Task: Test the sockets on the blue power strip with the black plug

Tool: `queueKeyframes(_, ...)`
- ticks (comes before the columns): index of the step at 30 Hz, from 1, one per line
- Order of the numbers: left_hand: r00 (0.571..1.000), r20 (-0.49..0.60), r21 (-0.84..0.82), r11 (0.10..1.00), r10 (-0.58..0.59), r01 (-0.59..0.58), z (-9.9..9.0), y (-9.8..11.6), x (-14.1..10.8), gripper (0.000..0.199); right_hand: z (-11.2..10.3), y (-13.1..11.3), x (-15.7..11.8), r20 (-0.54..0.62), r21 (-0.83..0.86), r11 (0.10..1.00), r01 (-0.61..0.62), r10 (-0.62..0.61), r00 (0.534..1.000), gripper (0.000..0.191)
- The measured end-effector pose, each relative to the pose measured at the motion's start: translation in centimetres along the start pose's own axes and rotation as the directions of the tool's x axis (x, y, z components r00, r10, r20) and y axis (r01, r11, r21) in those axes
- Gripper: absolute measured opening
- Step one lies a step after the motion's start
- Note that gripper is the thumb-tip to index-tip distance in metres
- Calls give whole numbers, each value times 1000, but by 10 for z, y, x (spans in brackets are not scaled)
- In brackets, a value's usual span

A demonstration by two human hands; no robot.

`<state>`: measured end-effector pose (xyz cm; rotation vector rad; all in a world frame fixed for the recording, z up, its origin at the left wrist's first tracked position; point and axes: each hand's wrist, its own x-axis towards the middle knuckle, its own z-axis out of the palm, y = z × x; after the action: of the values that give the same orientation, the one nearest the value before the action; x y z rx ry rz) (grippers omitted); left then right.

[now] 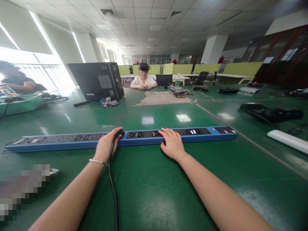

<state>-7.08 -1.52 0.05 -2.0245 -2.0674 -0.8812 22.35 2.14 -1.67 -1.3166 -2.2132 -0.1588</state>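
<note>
A long blue power strip [141, 142] with black socket panels lies crosswise on the green table before me. My left hand [105, 146] closes around a black plug [121, 132] at the strip, left of its middle; my fingers partly hide it, so how far it sits in a socket cannot be made out. From that plug a black cable [113, 189] runs down past my wrist and out of the bottom of the view. My right hand [172, 143] holds the strip right of its middle, fingers across the top and thumb by the near side.
Behind the strip stand a black computer case [96, 81] and some gloves [109, 102]. A green basket [26, 104] is at the left. Black equipment [271, 113] and a white bar [288, 141] lie right. A person [143, 80] sits across the table, another [16, 80] far left.
</note>
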Motion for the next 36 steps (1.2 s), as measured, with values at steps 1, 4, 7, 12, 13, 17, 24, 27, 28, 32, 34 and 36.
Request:
queueKeyframes(1,1000,3,32,999,15,-15,0,3,-1,39,0,0,0,-2,1,1000,-1,1,1000,50)
queueKeyframes(4,998,10,91,993,70,-70,-3,12,-3,36,0,-1,0,-6,4,1000,-4,4,1000,50)
queueKeyframes(7,995,0,119,988,97,-96,-3,18,-8,36,0,1,0,3,0,1000,-2,2,1000,51)
queueKeyframes(12,993,-55,147,985,104,-95,0,20,-16,36,-6,-7,-1,26,22,1000,-7,6,1000,52)
queueKeyframes(13,993,-64,144,985,104,-93,0,20,-16,36,-7,-15,-1,28,46,999,6,-7,1000,51)
queueKeyframes(17,992,-41,132,985,117,-111,-4,21,-13,35,-11,-75,-3,21,233,952,200,-211,977,40)
queueKeyframes(24,998,51,99,994,30,-34,-7,21,-11,36,3,-198,8,-32,344,895,285,-292,956,26)
queueKeyframes(27,999,9,81,996,31,-31,-5,19,-11,35,8,-213,12,-29,282,916,285,-289,957,23)
queueKeyframes(28,999,7,74,996,40,-40,-4,18,-11,35,9,-214,11,-36,257,922,290,-291,956,22)
queueKeyframes(32,994,12,22,994,108,-108,-2,11,-7,35,15,-208,7,-104,167,936,309,-295,950,21)
queueKeyframes(34,992,20,-11,993,121,-121,-2,8,-5,35,17,-206,5,-131,154,933,325,-307,943,20)
queueKeyframes(36,993,23,-44,992,116,-115,-1,6,-4,35,18,-205,3,-140,148,931,335,-315,939,17)
